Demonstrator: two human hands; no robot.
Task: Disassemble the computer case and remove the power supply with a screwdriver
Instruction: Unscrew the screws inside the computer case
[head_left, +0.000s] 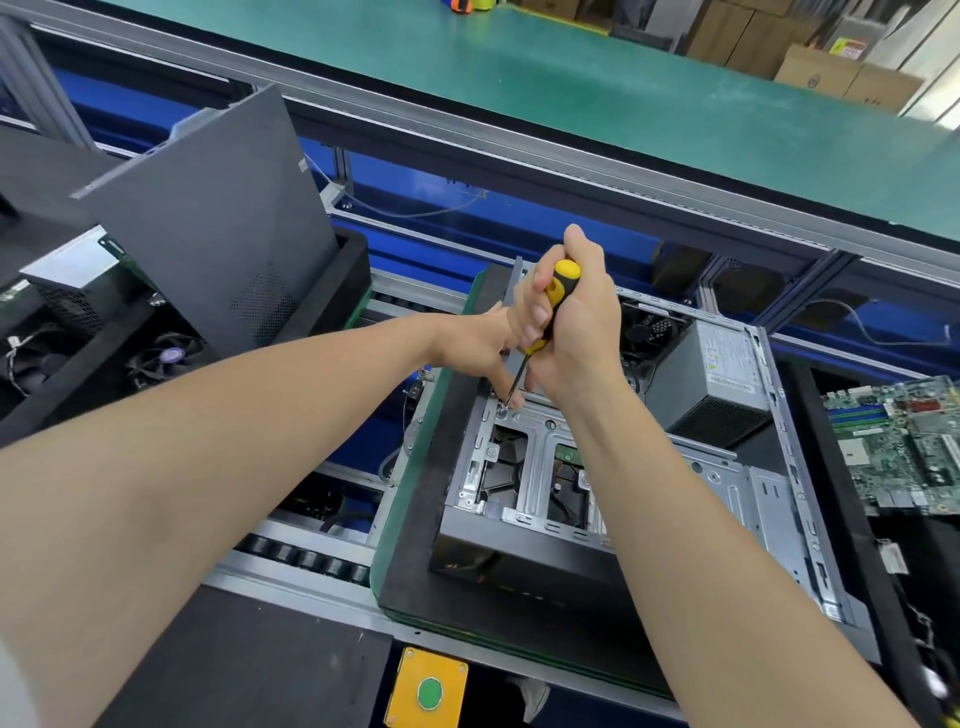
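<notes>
Gripping the screwdriver (558, 306) in your right hand (576, 332), left hand (478, 348) straight-fingered beside its tip, you loosen a case (727, 478) screw (503, 410) mid-frame; next back it out squarely, power supply (711, 374) seated right of centre.

The open grey sheet-metal computer case (727, 478) is bare and smooth, with a dull sheen. Inside it, the boxy grey metal power supply (722, 364) is matt, with a paper label on top and one perforated face. The yellow-and-black screwdriver (563, 280) has a glossy plastic handle and a thin bright metal shaft. The black foam-like pad (452, 467) under the case and the leaning dark grey side panel (218, 208) are matt.
</notes>
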